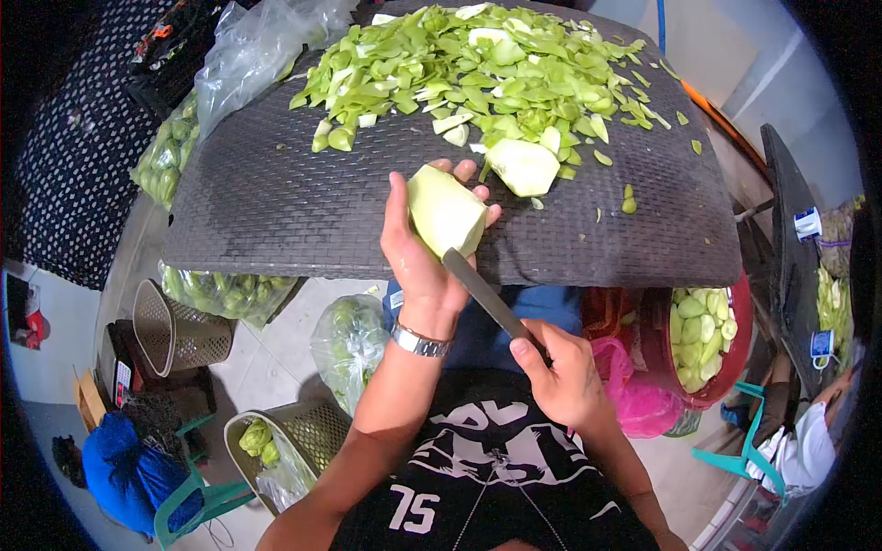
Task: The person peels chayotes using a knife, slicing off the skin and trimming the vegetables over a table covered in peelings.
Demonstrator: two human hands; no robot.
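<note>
My left hand [424,248] is wrapped round a peeled chayote [446,209], pale green and bare of skin, above the table's front edge. In my right hand [559,367] is a knife [487,296], its dark blade pointing up and left. The blade's tip meets the lower end of the chayote. Just beyond my left fingertips, another peeled chayote [522,167] lies on the dark woven table [276,202]. Behind it spreads a heap of green peelings [478,69].
A red tub [744,344] of peeled pieces stands below the table at right, beside a pink plastic bag [629,390]. At left are bags of green chayotes [230,292] and two baskets [179,331]. Another person [808,450] is at the far right.
</note>
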